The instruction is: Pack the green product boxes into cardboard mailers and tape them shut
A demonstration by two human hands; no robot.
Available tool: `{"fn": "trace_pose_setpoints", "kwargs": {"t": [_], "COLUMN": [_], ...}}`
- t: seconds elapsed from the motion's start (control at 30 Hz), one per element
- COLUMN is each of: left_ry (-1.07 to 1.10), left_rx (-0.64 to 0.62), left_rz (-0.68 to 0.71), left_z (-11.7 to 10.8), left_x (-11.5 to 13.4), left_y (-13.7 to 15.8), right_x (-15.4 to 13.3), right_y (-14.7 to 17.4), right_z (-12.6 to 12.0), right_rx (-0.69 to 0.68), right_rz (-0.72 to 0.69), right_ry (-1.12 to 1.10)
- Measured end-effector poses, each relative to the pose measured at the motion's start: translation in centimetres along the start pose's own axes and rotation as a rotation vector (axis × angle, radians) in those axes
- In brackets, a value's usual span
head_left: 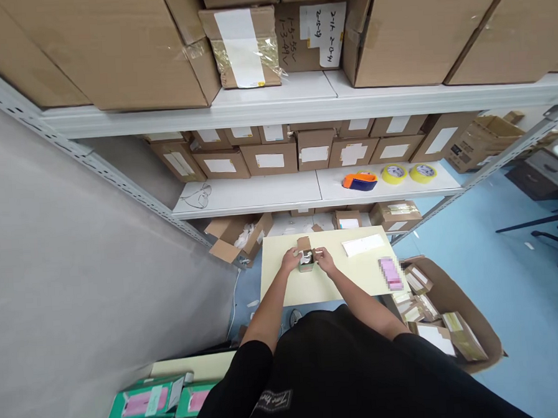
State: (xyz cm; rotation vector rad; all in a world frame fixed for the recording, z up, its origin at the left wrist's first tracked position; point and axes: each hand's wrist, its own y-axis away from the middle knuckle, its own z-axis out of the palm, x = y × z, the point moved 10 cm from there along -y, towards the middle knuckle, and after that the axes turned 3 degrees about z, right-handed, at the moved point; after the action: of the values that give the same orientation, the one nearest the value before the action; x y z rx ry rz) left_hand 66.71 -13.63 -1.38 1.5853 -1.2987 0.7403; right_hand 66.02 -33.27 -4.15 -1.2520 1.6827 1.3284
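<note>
Head view: steadying small open box (306, 268) near bench's (278, 287) far edge, left of middle, with left hand (290, 259) gripping its left side, right hand (325, 260) bent at its right, can't tell if pinching. Could spill white contents (306, 257) if tipped by uneven pull. Can read handwritten "1-5-55" on carton (289, 46) up top, "Time" on shirt (334, 374).

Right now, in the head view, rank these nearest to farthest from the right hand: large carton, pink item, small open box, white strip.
1. Small open box: left of the right hand.
2. White strip: on the table, to the right.
3. Pink item: near the table's right edge.
4. Large carton: beyond that edge.
</note>
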Motion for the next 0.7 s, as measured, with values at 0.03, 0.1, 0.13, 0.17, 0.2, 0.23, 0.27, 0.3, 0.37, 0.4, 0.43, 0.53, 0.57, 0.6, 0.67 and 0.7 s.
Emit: {"fn": "trace_pose_setpoints", "kwargs": {"t": [0.03,0.1,0.13,0.17,0.2,0.23,0.27,0.3,0.37,0.4,0.43,0.53,0.57,0.6,0.67,0.7], "left_ry": [0.049,0.105,0.127,0.156,0.183,0.2,0.204,0.194,0.14,0.107,0.074,-0.008,-0.023,-0.033,-0.061,-0.081], "left_rx": [-0.049,-0.089,-0.073,-0.045,-0.014,0.014,0.032,0.032,-0.025,-0.069,-0.11,-0.161,-0.157,-0.149,-0.143,-0.144], "left_rz": [-0.029,-0.03,-0.02,-0.013,-0.004,0.004,0.014,0.031,0.096,0.141,0.187,0.272,0.284,0.295,0.32,0.33], "left_z": [0.7,1.8,1.9,1.9,1.7,1.5,1.2,0.9,0.8,0.9,1.0,1.2,1.2,1.2,1.3,1.5], "left_x": [-0.6,-1.1,-1.2,-1.2,-1.2,-1.2,-1.1,-1.0,-0.5,-0.1,0.2,0.7,0.7,0.8,0.9,0.9], "left_y": [0.0,0.1,0.1,0.2,0.2,0.2,0.2,0.2,0.3,0.4,0.6,1.0,1.1,1.1,1.1,1.1], "right_x": [0.1,0.4,0.4,0.5,0.4,0.4,0.3,0.3,0.3,0.3,0.4,0.3,0.3,0.3,0.5,0.6], "right_y": [0.1,0.1,0.1,0.0,0.0,-0.1,-0.1,-0.1,0.0,0.1,0.2,0.6,0.6,0.6,0.3,0.2], "right_z": [0.4,1.2,1.5,1.7,1.7,1.6,1.4,1.1,0.4,0.0,-0.2,-0.4,-0.3,-0.2,0.1,0.2], "right_rx": [-0.034,-0.116,-0.152,-0.182,-0.201,-0.215,-0.222,-0.221,-0.199,-0.184,-0.175,-0.165,-0.164,-0.161,-0.14,-0.123], "right_rz": [0.009,0.033,0.042,0.048,0.048,0.049,0.051,0.051,0.05,0.045,0.03,-0.056,-0.081,-0.099,-0.116,-0.123], "right_ry": [0.01,0.049,0.069,0.084,0.09,0.087,0.071,0.04,-0.04,-0.079,-0.106,-0.1,-0.079,-0.055,-0.001,0.027]}}
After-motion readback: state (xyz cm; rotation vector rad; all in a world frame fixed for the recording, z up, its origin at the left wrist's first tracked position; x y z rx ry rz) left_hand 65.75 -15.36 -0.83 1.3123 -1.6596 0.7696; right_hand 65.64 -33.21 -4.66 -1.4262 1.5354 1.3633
